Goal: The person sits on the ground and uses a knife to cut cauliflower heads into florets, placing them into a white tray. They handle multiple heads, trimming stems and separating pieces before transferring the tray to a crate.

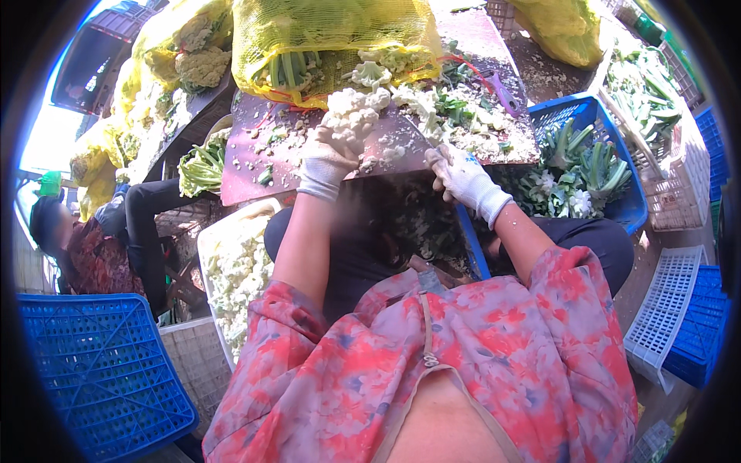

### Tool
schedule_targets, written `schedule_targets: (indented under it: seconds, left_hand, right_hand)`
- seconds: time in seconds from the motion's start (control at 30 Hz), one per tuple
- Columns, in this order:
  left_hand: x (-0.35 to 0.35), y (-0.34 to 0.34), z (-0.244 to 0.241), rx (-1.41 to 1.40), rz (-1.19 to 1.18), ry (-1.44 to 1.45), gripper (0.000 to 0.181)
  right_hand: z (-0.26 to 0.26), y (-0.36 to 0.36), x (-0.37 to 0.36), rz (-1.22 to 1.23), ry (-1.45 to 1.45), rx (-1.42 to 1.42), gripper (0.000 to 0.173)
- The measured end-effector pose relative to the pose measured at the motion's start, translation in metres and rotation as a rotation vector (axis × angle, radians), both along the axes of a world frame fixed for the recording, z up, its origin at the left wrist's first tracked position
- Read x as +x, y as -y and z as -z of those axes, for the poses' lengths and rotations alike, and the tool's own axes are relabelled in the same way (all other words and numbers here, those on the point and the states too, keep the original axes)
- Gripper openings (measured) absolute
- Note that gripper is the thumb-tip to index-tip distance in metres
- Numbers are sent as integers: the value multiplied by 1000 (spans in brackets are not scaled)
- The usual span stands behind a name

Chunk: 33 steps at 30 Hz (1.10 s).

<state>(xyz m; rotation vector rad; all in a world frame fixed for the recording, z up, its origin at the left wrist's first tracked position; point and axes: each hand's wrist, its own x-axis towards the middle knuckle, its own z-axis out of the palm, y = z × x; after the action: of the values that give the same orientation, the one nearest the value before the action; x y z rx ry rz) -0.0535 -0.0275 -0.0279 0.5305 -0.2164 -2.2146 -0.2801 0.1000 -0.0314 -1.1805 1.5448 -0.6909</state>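
My left hand, in a whitish knit glove, holds a piece of cauliflower over the near edge of the reddish board. To its right my right hand, gloved too, is closed around the handle of what looks like a thin knife, its blade pointing up and left towards the cauliflower. Just beyond my hands lies a yellow mesh bag of cauliflower with its mouth towards me. Florets, crumbs and leaf scraps cover the board's right part, near a purple-handled tool.
A white tub of florets stands left of my legs, a blue crate with leafy trimmings at the right. A light crate of stalks lies beyond it. At left are an upright blue crate and another person.
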Motion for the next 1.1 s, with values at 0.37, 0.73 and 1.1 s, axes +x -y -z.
schedule_targets:
  seconds: [0.37,0.73,1.1]
  left_hand:
    - [4,18,26,-109,33,-93,32]
    - [30,15,-5,-71,-272,582,41]
    - [336,-180,39,-583,-362,2150,20]
  right_hand:
    - [-4,13,7,26,71,20,30]
    - [12,15,2,96,92,21,37]
    - [23,23,5,58,222,49,34]
